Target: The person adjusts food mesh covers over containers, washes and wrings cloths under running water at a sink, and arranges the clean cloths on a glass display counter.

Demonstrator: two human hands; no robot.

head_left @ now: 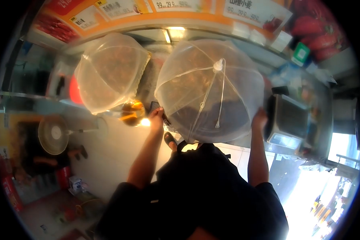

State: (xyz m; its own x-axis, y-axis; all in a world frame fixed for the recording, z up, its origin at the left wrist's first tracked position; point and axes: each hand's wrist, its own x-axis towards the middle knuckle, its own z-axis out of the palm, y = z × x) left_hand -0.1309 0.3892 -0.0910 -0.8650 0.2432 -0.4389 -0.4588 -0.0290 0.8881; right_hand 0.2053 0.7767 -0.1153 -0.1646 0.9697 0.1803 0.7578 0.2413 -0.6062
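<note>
A large white mesh food cover (188, 90), domed like an umbrella, spreads out in front of me. From the knob at its top, a cord hangs down over the near side. My left hand (157, 116) is closed at the cover's left rim, beside a dark ridged object (154, 105) I cannot identify. On the opposite side, my right hand (260, 117) is closed at the right rim, its fingers somewhat blurred. Brownish contents show faintly through the mesh, too hazy to name. Another mesh food cover (110, 74) stands to the left.
An amber, shiny container (133, 113) sits below the left cover. Right of me is a metal box-shaped appliance (288, 120) on the counter. A green QR code sign (301, 54) stands at the back right, under price signs (180, 5). A round pan (54, 135) is at far left.
</note>
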